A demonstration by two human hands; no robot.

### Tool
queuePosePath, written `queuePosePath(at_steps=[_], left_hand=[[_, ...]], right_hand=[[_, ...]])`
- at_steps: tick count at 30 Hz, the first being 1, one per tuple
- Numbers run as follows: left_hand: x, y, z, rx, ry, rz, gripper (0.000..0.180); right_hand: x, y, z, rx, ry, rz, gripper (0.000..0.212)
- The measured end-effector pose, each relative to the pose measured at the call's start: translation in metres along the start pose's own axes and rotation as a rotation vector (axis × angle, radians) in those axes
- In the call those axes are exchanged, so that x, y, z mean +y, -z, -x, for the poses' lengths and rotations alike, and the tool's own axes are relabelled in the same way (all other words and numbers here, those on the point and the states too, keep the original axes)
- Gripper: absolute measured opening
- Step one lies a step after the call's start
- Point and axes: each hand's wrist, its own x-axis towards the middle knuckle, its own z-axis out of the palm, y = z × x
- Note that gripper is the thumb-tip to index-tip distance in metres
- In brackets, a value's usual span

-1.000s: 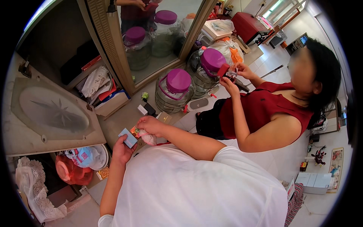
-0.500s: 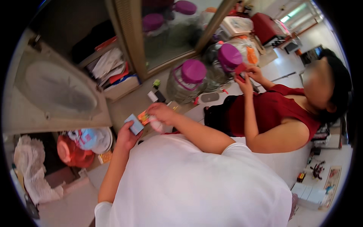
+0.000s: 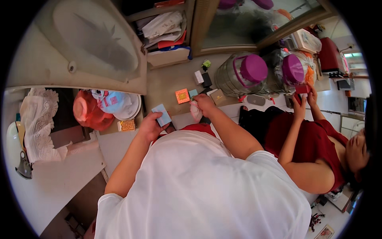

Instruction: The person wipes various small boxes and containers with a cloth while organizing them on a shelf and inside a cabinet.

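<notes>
My left hand (image 3: 150,126) is closed around a light blue box (image 3: 161,114), which it holds up in front of the shelf. In the fingers of my right hand (image 3: 205,104) hangs a small pink and white pouch (image 3: 195,113). Just beyond my hands, on the shelf, lie an orange box (image 3: 182,96), a small teal box (image 3: 193,93) and a brown box (image 3: 217,96) close to my right wrist. Farther back stand a white box (image 3: 198,77) and a black box (image 3: 206,80), beside a little green object (image 3: 206,63).
Two large glass jars with purple lids (image 3: 254,68) stand to the right. Another person in a dark red top (image 3: 306,137) handles a red box (image 3: 302,89) there. An open cabinet door (image 3: 99,47) juts out at left, above red plastic bowls (image 3: 89,111) and lace cloth (image 3: 41,123).
My view has swung so the shelf appears farther right. The orange box now shows apart from my right fingers, on the shelf. Both hands keep the blue box and the pouch.
</notes>
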Motion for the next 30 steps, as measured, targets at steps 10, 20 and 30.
queuePosePath(at_steps=[10,20,30], left_hand=[[0.011,0.021,0.041,0.036,0.01,-0.09,0.035],[0.02,0.043,0.043,-0.032,-0.022,-0.107,0.039],[0.019,-0.011,0.019,-0.05,-0.406,-0.546,0.036]], right_hand=[[0.1,-0.002,-0.134,0.178,0.341,0.675,0.029],[0.064,-0.02,-0.089,0.48,0.201,0.418,0.047],[-0.064,-0.061,0.054,-0.085,0.249,-0.392,0.03]])
